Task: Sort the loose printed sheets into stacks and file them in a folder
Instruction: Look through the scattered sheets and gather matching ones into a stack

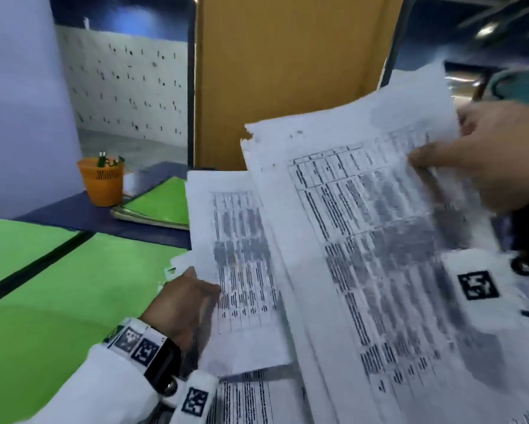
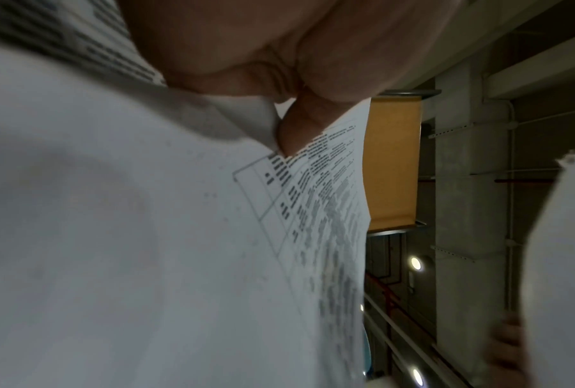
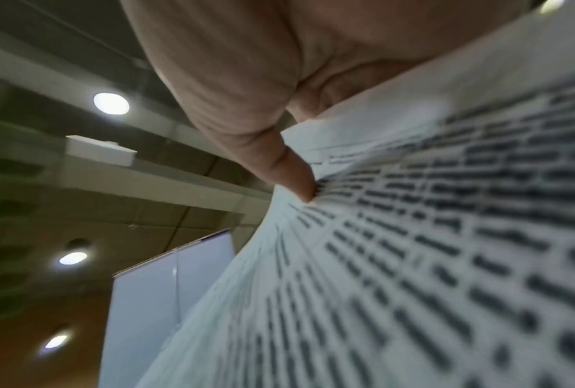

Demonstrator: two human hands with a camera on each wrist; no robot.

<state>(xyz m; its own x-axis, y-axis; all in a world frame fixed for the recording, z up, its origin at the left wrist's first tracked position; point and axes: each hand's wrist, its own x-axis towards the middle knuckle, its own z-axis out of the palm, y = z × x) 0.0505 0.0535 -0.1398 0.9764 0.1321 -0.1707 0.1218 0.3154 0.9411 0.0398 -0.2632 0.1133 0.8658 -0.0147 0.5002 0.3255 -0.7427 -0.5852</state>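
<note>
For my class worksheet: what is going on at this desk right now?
A person is sorting printed sheets. The left hand holds one sheet by its lower edge, and the right hand pinches a thicker bundle at its top corner. Both are lifted over more papers. Green folders lie open on the left, not yet filled, beside an orange pen cup.

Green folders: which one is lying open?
The near-left green folder, spread flat with a dark spine running between its two halves. The other green folder, beside the orange pen cup, is closed.
</note>
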